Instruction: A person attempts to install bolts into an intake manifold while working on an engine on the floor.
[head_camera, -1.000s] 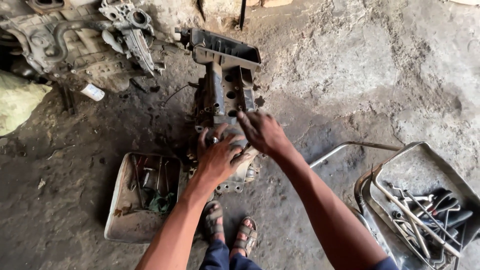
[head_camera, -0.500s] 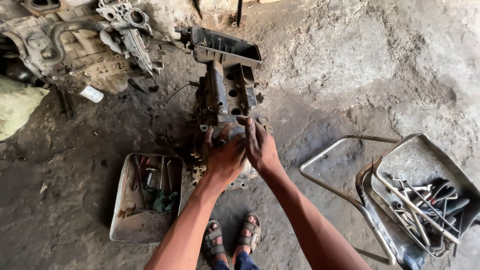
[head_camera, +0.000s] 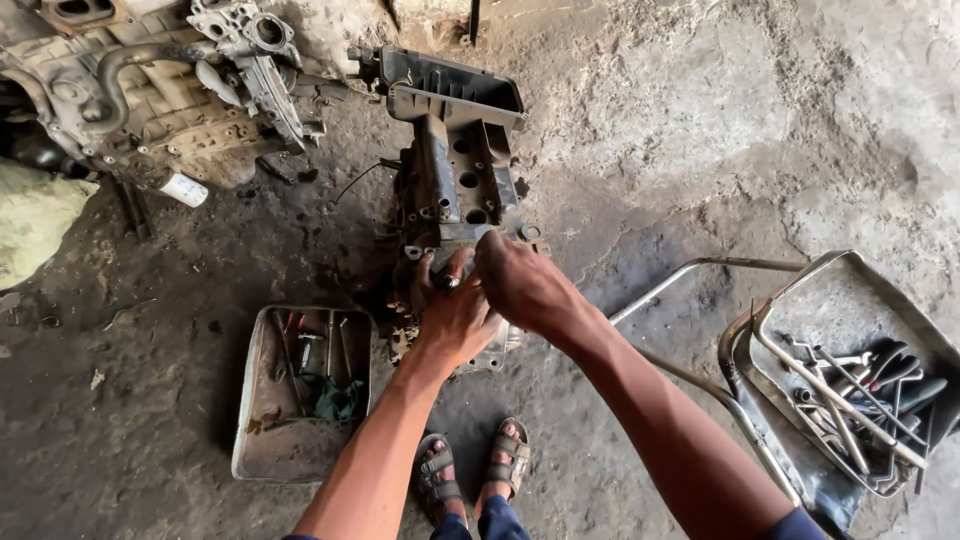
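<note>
Both hands meet at the near end of the greasy engine part (head_camera: 455, 190) that lies lengthwise on the dirt floor (head_camera: 700, 130). The left hand (head_camera: 452, 318) is curled over that near end, its fingers closed around a small dark piece that pokes up between them. The right hand (head_camera: 520, 285) lies over the same spot from the side, fingers bent down onto the metal; what sits under its palm is hidden, so whether it grips anything cannot be told.

To work this well, the 2 hands should press squarely on the part, since its surface looks oily and a slip seems likely; the sandalled feet (head_camera: 475, 465) sit just below the near end, where a dropped piece would land.

Room around the engine part is uneven. Left of its near end stands a flat metal tray (head_camera: 262, 440) with a few small tools, just beside it. Right of it a bent metal rod (head_camera: 700, 265) and a second tray of wrenches (head_camera: 850, 290) lie well apart, leaving bare ground between. Beyond its far end, up and to the left, a large engine block (head_camera: 130, 90) crowds that side.
</note>
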